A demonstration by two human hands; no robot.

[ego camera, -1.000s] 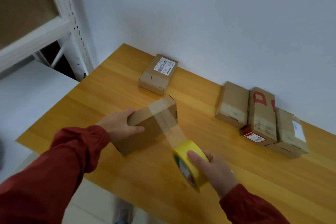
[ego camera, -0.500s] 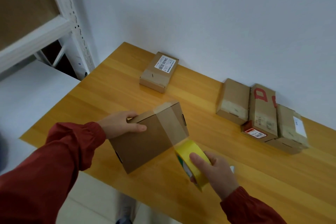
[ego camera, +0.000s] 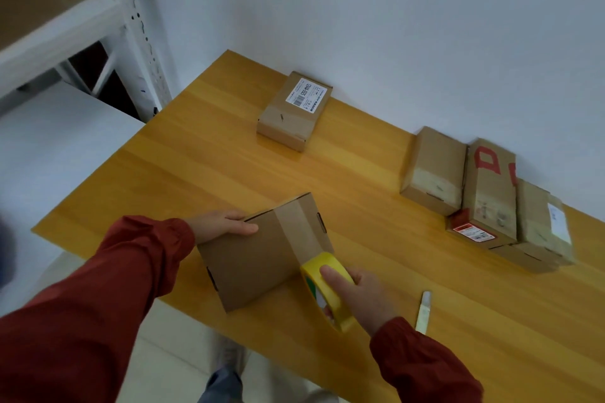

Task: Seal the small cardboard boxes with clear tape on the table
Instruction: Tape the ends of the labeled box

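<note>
Fingers (ego camera: 244, 228) of left hand (ego camera: 217, 225) gripping tilted cardboard box (ego camera: 258, 262); right hand (ego camera: 361, 296) clasping yellow tape roll (ego camera: 314, 267) against box, above table (ego camera: 360, 193).

The table (ego camera: 376, 206) is smooth, shiny yellow wood. The box (ego camera: 252, 265) is dull brown cardboard with a shiny clear tape strip. The tape roll (ego camera: 327, 285) looks smooth and yellow.

Just one head-mounted wide-angle view here, looking forward and steeply down over the near edge of the counter (ego camera: 183, 154), close above it, toward the wall (ego camera: 393, 26) behind.
</note>
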